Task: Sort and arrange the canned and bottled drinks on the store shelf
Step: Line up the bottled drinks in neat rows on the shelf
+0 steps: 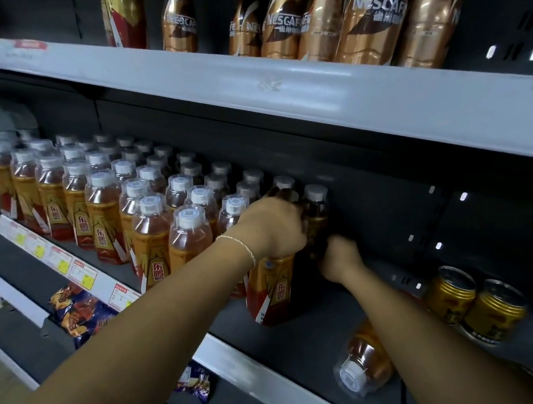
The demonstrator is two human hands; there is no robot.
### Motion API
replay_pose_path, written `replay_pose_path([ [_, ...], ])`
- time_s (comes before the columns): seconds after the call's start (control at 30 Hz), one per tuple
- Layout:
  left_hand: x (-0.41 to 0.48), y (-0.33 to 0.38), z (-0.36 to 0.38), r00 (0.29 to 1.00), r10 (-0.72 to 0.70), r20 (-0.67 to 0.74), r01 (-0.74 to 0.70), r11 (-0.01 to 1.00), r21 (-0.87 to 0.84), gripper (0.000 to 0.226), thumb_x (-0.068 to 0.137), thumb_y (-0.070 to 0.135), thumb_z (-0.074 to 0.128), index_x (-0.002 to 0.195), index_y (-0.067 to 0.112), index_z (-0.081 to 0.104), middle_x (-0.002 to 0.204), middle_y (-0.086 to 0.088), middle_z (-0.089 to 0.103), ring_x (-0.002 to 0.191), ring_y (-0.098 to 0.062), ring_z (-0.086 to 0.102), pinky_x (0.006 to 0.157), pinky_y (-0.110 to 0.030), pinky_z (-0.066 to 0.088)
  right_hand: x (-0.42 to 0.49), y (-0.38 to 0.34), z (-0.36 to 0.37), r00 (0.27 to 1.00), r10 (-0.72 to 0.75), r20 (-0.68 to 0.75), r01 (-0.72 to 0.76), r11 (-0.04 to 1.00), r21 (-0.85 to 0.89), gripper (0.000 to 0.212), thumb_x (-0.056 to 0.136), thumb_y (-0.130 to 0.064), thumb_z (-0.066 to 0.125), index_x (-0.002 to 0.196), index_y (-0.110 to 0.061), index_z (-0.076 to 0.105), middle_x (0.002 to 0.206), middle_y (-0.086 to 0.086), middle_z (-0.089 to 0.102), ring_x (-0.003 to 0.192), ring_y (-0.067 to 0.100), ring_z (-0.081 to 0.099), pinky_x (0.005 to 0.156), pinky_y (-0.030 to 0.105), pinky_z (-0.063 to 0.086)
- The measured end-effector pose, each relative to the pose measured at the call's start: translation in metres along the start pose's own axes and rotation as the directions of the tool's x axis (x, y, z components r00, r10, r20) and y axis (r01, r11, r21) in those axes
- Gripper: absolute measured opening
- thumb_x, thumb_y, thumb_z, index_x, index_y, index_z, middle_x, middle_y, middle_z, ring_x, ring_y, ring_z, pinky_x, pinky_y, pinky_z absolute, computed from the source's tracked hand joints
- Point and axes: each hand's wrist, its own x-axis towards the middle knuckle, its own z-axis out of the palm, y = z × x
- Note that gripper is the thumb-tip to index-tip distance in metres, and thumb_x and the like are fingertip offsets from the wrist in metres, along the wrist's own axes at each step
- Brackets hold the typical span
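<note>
In the head view, we find the left hand [271, 230] with its grip clenched on the neck of a bottle [272, 294] standing on the shelf [305, 344], while the grip of the right hand [340, 259] cannot be told; we judge the bottle full, heavy, stiff and slick, and best held at the neck.

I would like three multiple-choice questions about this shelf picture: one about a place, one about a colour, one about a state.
1. The bronze plastic coffee bottles stand on: A) the upper shelf; B) the lower shelf; C) the floor.
2. The front clear amber drink bottles have caps coloured: A) red; B) white; C) green.
3. The amber bottle beside the right forearm is: A) upright; B) lying down; C) uncapped.
Key: 1A, above the pale shelf edge; 2B, caps look white; 3B, its cap points sideways.
</note>
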Motion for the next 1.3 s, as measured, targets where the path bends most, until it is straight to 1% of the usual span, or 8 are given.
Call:
replay_pose_path([
  [0.17, 0.003, -0.001, -0.001, 0.998, 0.004, 0.061, -0.007, 0.999, 0.043, 0.037, 0.098, 0.035, 0.036, 0.121, 0.013, 0.056, 0.13, -0.012, 0.056, 0.124, -0.027, 0.043, 0.091, -0.034, 0.034, -0.006, 0.007, -0.006, 0.994, 0.023, 0.106, -0.035, 0.993, 0.109, 0.023, 0.093, -0.021, 0.061, 0.113, -0.009, 0.065, 0.108, 0.009, 0.066, 0.104, 0.028, 0.063, 0.079, 0.03, 0.049],
  [0.27, 0.003, -0.004, 0.001, 0.999, 0.012, 0.045, -0.014, 0.999, 0.046, 0.035, 0.097, 0.034, 0.038, 0.116, 0.014, 0.06, 0.125, -0.01, 0.059, 0.117, -0.026, 0.049, 0.081, -0.031, 0.034, -0.018, 0.014, -0.017, 0.986, 0.032, 0.163, -0.072, 0.966, 0.248, 0.049, 0.092, -0.013, 0.063, 0.139, -0.006, 0.05, 0.127, 0.011, 0.062, 0.114, 0.025, 0.059, 0.09, 0.026, 0.047],
  [0.37, 0.002, -0.001, 0.003, 1.0, 0.007, 0.008, -0.007, 0.998, 0.058, 0.033, 0.096, 0.036, 0.04, 0.11, 0.015, 0.061, 0.118, -0.012, 0.062, 0.108, -0.03, 0.055, 0.077, -0.033, 0.042, -0.033, 0.02, -0.029, 0.993, -0.001, 0.116, -0.03, 0.963, 0.268, 0.046, 0.093, -0.012, 0.062, 0.138, -0.007, 0.053, 0.11, 0.004, 0.068, 0.101, 0.016, 0.061, 0.082, 0.018, 0.042],
  [0.53, -0.007, 0.005, 0.004, 0.989, -0.003, -0.147, 0.023, 0.991, 0.13, 0.03, 0.094, 0.036, 0.043, 0.1, 0.016, 0.065, 0.104, -0.011, 0.065, 0.092, -0.032, 0.059, 0.064, -0.034, 0.038, -0.073, 0.032, -0.053, 0.993, -0.074, 0.091, 0.062, 0.99, 0.126, 0.039, 0.089, -0.004, 0.053, 0.122, -0.018, 0.068, 0.118, 0.004, 0.069, 0.104, 0.016, 0.064, 0.087, 0.018, 0.047],
  [0.7, -0.032, 0.035, 0.019, 0.943, 0.262, -0.204, -0.171, 0.91, 0.378, 0.027, 0.086, 0.023, 0.046, 0.102, 0.015, 0.067, 0.106, -0.012, 0.062, 0.104, -0.034, 0.052, 0.099, -0.045, 0.033, -0.113, 0.045, -0.072, 0.968, -0.079, 0.24, 0.126, 0.974, -0.188, 0.064, 0.077, -0.007, 0.06, 0.134, -0.036, 0.056, 0.137, 0.0, 0.055, 0.125, 0.02, 0.052, 0.104, 0.028, 0.044],
  [0.83, -0.073, 0.08, 0.048, 0.895, 0.414, -0.166, -0.395, 0.908, 0.137, 0.035, 0.096, 0.039, 0.039, 0.097, 0.017, 0.066, 0.096, -0.009, 0.065, 0.096, -0.031, 0.056, 0.085, -0.038, 0.04, -0.132, 0.056, -0.065, 0.949, 0.013, 0.316, 0.152, 0.858, -0.49, 0.08, 0.078, -0.016, 0.062, 0.15, -0.038, 0.033, 0.155, 0.002, 0.032, 0.144, 0.028, 0.024, 0.117, 0.042, 0.028],
  [1.0, -0.097, 0.111, 0.065, 0.958, 0.256, 0.132, -0.242, 0.963, -0.114, 0.06, 0.084, 0.07, 0.041, 0.104, 0.015, 0.055, 0.082, -0.006, 0.06, 0.066, -0.026, 0.053, 0.055, -0.029, 0.035, -0.139, 0.067, -0.053, 0.971, -0.013, 0.238, 0.124, 0.882, -0.455, 0.082, 0.077, -0.013, 0.067, 0.148, -0.038, 0.035, 0.156, 0.005, 0.031, 0.142, 0.03, 0.029, 0.116, 0.039, 0.031],
  [1.3, -0.099, 0.089, 0.065, 0.983, 0.112, 0.144, -0.084, 0.979, -0.187, 0.048, 0.081, 0.037, 0.066, 0.116, 0.011, 0.047, 0.094, -0.01, 0.061, 0.079, -0.028, 0.061, 0.057, -0.03, 0.044, -0.127, 0.064, -0.045, 0.987, -0.09, 0.13, 0.13, 0.931, -0.341, 0.09, 0.069, -0.029, 0.083, 0.148, -0.038, 0.04, 0.155, 0.001, 0.038, 0.14, 0.023, 0.037, 0.114, 0.034, 0.035],
])
